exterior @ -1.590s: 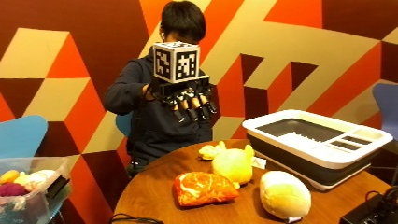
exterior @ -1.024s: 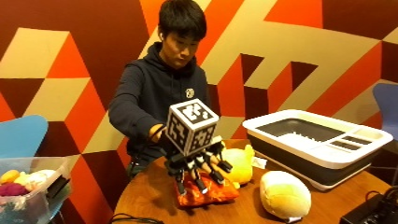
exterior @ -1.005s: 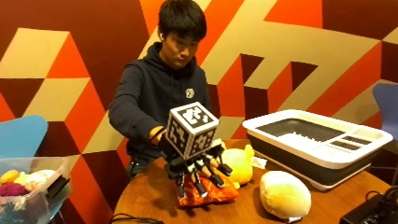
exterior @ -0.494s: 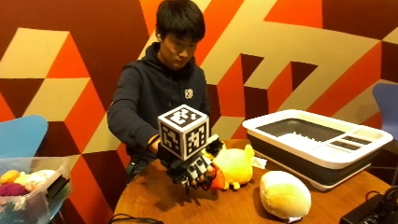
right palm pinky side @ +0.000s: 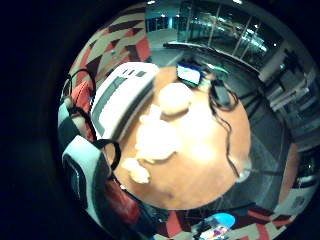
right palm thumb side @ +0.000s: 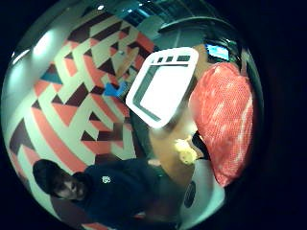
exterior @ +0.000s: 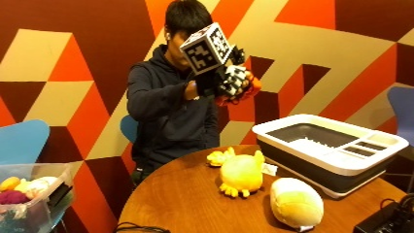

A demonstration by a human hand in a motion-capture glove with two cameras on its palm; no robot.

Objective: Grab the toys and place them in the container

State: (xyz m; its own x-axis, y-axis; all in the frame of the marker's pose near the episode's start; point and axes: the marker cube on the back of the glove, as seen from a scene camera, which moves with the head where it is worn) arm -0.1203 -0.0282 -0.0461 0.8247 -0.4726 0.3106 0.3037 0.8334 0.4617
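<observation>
Fingers [exterior: 240,82] curl round red toy [exterior: 252,87], mostly hidden.

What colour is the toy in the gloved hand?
Red-orange with pale streaks, toy held by right hand; the thumb side palm view shows it best.

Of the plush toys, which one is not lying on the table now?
The red plush toy: the gloved right hand holds it in the air, while the two yellow toys and the cream oval toy lie on the table.
</observation>
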